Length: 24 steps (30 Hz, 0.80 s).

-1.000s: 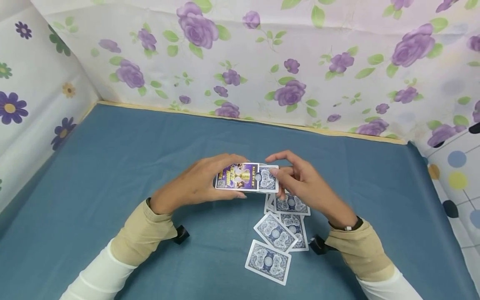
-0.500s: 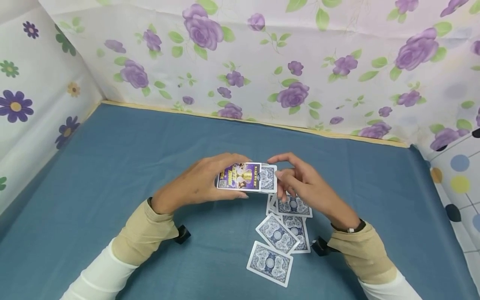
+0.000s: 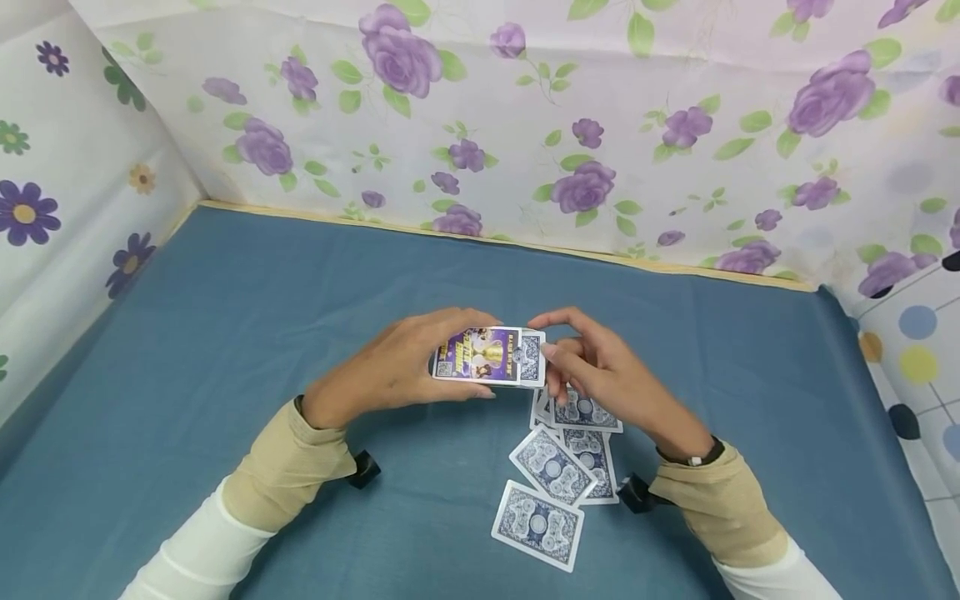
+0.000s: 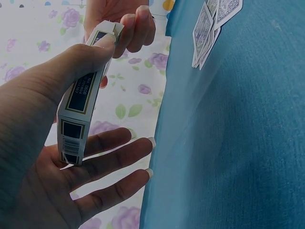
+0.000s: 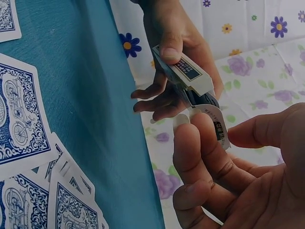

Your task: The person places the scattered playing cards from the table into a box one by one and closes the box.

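My left hand (image 3: 397,358) holds a slim card box (image 3: 480,354) in the air, thumb along one narrow side and fingers on the other. Its purple face shows a gold trophy. From its right end juts a short length of blue-backed playing cards (image 3: 532,358). The fingertips and thumb of my right hand (image 3: 611,371) pinch at that end. In the left wrist view, the box's barcode end (image 4: 71,143) sits near my left palm. A white flap-like piece with print (image 5: 217,125) lies at my right fingertips in the right wrist view.
Several loose playing cards (image 3: 537,525) lie face down on the blue tablecloth (image 3: 300,275), some overlapping beneath and in front of my right hand. A flowered sheet (image 3: 510,108) rises behind the table, and another flowered cover (image 3: 75,208) stands at the left.
The jutting cards have slid leftward into the box, so less of them shows. My right hand has shifted slightly left with them. My left hand keeps its hold on the box.
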Available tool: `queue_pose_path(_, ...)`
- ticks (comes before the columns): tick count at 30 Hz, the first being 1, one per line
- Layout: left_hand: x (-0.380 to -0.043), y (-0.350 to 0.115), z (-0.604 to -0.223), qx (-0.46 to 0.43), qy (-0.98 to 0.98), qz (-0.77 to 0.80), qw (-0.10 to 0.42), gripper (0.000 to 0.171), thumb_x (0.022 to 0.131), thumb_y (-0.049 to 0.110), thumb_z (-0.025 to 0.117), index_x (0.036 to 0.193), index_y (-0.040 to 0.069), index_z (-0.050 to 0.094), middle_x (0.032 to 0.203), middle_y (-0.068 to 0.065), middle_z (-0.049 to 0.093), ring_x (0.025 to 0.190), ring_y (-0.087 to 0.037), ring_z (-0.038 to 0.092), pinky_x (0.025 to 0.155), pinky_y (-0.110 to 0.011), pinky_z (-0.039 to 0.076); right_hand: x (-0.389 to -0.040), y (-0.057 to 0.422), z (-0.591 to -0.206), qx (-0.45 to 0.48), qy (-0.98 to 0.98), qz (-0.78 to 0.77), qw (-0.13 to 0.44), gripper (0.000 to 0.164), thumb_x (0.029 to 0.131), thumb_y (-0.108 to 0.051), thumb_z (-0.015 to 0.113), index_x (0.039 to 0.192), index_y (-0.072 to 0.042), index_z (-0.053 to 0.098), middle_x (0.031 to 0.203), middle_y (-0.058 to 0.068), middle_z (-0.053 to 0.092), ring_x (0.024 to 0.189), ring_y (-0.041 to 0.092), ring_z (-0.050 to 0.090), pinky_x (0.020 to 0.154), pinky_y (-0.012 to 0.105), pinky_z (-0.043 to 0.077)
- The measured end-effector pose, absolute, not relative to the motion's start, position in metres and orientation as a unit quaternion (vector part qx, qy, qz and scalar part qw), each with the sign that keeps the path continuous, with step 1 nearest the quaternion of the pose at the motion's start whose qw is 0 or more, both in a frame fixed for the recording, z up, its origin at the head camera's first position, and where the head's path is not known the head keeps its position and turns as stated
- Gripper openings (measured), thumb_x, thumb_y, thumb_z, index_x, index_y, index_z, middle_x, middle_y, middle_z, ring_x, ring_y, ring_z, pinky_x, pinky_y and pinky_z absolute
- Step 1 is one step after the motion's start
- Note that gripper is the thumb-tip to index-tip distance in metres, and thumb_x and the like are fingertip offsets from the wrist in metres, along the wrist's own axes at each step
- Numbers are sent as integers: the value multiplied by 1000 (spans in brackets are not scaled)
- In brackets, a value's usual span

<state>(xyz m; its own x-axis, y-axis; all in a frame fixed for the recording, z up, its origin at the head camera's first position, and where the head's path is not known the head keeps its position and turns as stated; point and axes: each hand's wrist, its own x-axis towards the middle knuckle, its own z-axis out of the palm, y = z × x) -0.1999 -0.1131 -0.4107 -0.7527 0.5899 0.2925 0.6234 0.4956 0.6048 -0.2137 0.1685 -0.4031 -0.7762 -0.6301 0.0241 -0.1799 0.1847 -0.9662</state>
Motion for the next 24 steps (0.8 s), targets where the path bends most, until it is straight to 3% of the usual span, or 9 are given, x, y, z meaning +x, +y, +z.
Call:
queue_pose_path(8,-200,-110,-411,-360,-863,-354,29,65,81,53,73,138,27,54,113,15,57,78,-2,52,66,-26,47,-210,166,-406,-268,751,-570,197,31,104,-18,48,134,-9,50,70,16,61,58,43,57,46,39,44)
queue_pose_path(15,-198,-109,-412,-355,-865,-353,27,63,81,54,73,136,30,54,107,16,56,75,-2,51,63,-26,46,-210,162,-407,-269,747,-574,199,30,102,-16,52,131,-7,51,70,17,59,58,43,56,54,49,51)
queue_pose_path(24,-197,-108,-411,-352,-866,-353,26,64,81,54,73,137,31,54,111,17,56,75,-3,50,63,-26,45,-210,161,-408,-270,754,-568,188,30,102,-19,53,130,-7,52,67,16,57,56,42,55,53,49,51)
